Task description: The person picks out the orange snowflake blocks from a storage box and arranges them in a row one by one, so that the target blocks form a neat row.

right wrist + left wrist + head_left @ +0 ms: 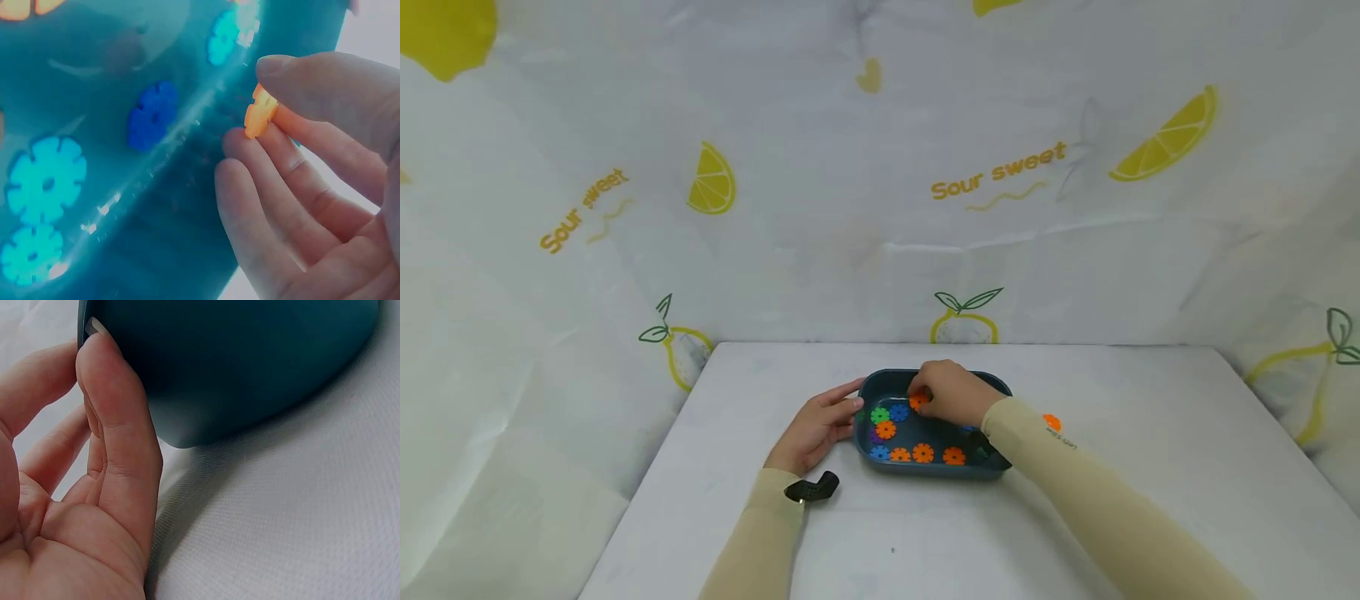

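Note:
A dark teal plastic tray (925, 471) holds several flower-shaped plastic discs in blue, green, orange and purple. At its left end, my left hand (820, 429) grips the rim; in the left wrist view the thumb lies at the tray wall (219, 369) with other fingers behind it. Over the tray, my right hand (955, 393) pinches an orange notched disc (260, 112) between thumb and fingers. Under that hand in the right wrist view lie a dark blue disc (152, 116) and a light cyan-looking disc (47, 180). My right forearm covers the tray's right part.
Another orange disc (1052, 422) lies on the white-covered table (1135, 417), right of the tray, partly behind my right sleeve (1075, 475). A black wrist device (812, 487) sits on my left wrist. Behind the table hangs a white lemon-print sheet (820, 267).

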`<action>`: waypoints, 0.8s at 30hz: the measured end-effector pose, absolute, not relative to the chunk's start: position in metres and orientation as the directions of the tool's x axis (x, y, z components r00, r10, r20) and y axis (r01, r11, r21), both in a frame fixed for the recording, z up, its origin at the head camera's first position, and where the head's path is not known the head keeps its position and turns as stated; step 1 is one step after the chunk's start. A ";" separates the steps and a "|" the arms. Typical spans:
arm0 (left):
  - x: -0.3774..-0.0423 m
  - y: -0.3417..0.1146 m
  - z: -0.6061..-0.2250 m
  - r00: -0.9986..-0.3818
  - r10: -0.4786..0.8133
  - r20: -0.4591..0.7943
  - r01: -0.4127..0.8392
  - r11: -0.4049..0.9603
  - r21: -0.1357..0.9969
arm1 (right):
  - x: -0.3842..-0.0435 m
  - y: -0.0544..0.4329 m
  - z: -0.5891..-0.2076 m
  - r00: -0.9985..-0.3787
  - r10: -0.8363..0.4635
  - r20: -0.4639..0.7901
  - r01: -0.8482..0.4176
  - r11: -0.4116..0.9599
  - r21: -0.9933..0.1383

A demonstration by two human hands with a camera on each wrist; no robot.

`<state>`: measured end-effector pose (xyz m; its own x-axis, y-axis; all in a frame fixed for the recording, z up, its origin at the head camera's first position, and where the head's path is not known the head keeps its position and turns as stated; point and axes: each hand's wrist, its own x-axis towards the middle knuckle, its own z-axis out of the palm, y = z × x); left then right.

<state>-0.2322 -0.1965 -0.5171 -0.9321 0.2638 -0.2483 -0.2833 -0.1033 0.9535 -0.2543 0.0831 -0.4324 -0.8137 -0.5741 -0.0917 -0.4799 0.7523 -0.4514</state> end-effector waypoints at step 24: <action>-0.228 -0.196 -0.516 -0.923 0.263 -0.282 -0.321 -0.121 0.939 | -0.221 0.204 -0.421 -0.928 -0.369 0.041 -0.279 0.619 -0.734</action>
